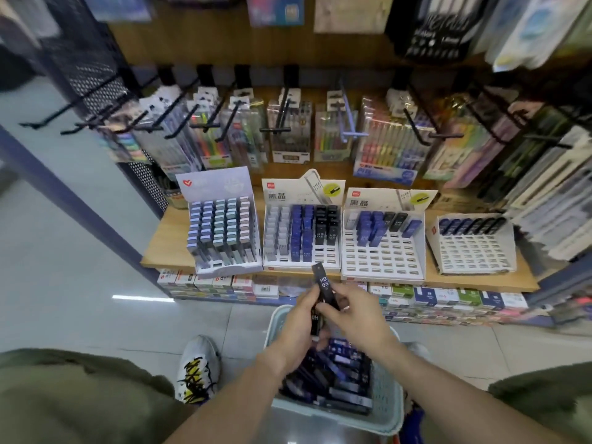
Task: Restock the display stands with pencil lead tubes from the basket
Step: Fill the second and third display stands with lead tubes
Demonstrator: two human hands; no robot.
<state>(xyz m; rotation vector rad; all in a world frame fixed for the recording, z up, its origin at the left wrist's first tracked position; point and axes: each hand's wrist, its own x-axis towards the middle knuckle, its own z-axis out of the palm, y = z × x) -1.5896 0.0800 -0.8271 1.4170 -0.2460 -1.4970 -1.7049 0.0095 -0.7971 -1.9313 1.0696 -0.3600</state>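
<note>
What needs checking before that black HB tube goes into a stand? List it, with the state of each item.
1. Right hand has a firm hold on the black HB 0.5 tube: ok, fingers curl round its lower part.
2. Left hand is free to help: not ok, it holds more dark tubes.
3. Matching column has room: ok, the second stand shows empty slots in front of its black HB 0.5 tubes.
4. Path from hand to stand is clear: ok, nothing lies between.
5. Tube is right way up: cannot tell.
6. Basket holds more stock: ok, many tubes lie in it.
</note>
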